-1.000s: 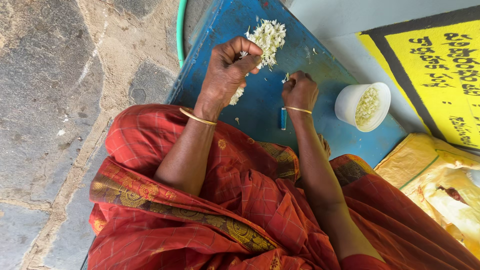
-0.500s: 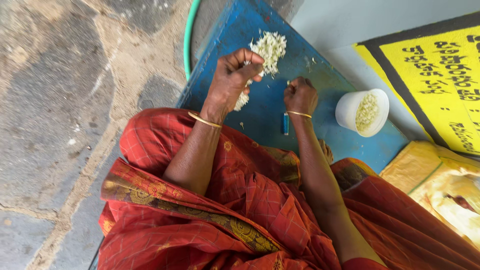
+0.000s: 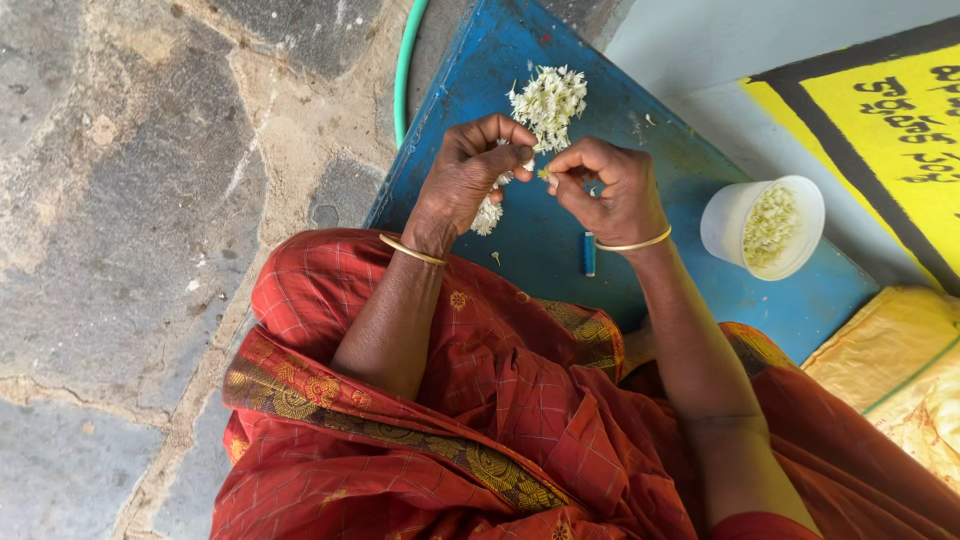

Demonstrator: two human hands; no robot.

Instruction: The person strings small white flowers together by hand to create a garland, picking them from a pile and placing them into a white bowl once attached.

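Seen through the head camera I am monitoring: at the far left lies grey stone paving (image 3: 130, 200), and a green hose (image 3: 403, 70) curves along the left edge of the blue board (image 3: 560, 255) that serves as the counter. Over the board's left half, the left hand (image 3: 468, 178) is curled, its fingers pressed together around a short strand of strung white flowers (image 3: 488, 213), which hangs below the fist and trails to the board, probably so that the finished length stays out of the way of the fingertips. Just beyond the knuckles, toward the far edge, sits a loose heap of white blossoms (image 3: 549, 100), close enough, I judge, for either hand to pick from without stretching. The right hand (image 3: 612, 190) meets the left above the middle of the board, thumb and forefinger pinching a single small bud (image 3: 545, 174) right at the left fingertips. Both wrists wear thin gold bangles. A small blue spool (image 3: 589, 254) lies on the board just below the right wrist. Near the right edge stands a white plastic cup (image 3: 745, 215) holding more pale buds, well apart from the hands. At the far right lie a yellow sack (image 3: 900, 345) and a yellow painted sign (image 3: 900, 110).
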